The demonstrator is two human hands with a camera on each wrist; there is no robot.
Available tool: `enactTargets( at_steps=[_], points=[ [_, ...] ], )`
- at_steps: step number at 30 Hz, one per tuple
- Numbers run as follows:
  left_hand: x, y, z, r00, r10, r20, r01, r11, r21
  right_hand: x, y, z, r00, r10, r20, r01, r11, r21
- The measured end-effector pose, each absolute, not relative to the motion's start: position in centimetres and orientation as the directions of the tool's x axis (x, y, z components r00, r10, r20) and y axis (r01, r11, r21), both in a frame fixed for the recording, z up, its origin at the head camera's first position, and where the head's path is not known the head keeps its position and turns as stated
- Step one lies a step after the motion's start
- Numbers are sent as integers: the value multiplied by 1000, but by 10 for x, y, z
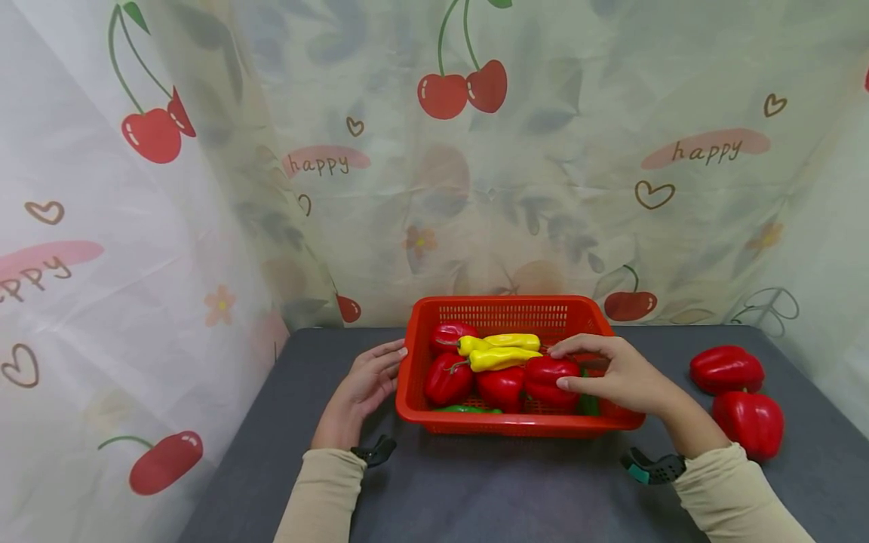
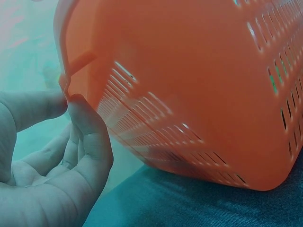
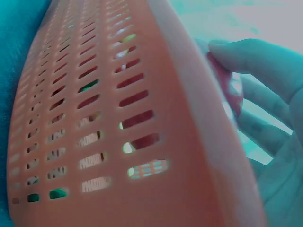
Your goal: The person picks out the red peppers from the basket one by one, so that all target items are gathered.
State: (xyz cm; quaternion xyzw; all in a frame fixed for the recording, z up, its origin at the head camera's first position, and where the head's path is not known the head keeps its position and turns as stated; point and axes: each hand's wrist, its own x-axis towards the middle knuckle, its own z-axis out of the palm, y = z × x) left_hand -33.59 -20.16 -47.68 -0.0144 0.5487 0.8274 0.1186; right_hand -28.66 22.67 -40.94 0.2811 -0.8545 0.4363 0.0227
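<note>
An orange-red plastic basket [image 1: 523, 427] with slotted walls stands on the dark table. At its left side my left hand [image 1: 366, 386] pinches the rim [image 2: 64, 78] between thumb and forefinger. Over the right part of the basket, my right hand [image 1: 621, 373] holds a red bell pepper [image 1: 551, 381] between thumb and fingers; in the right wrist view, the basket wall hides most of that pepper [image 3: 226, 80]. Beside it in the basket lie other red bell peppers [image 1: 448, 379], long yellow peppers [image 1: 504, 358] and a green pepper [image 1: 468, 409] partly hidden near the front wall.
Two more red bell peppers, one behind [image 1: 726, 369] and one in front [image 1: 749, 424], lie on the table [image 1: 516, 490] to the right, close to my right forearm. A patterned curtain [image 1: 543, 188] hangs right behind the basket and along both sides.
</note>
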Motion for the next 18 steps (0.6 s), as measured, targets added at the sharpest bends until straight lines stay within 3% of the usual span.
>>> enactTargets(
  at_steps=[8, 18],
  points=[
    [-336, -202, -476, -972, 180, -153, -210, -360, 909, -282, 230, -405, -848, -346, 400, -527, 476, -704],
    [-336, -201, -476, -973, 177, -151, -205, -341, 918, -281, 241, -407, -869, -191, 457, -494, 386, -779]
  ],
)
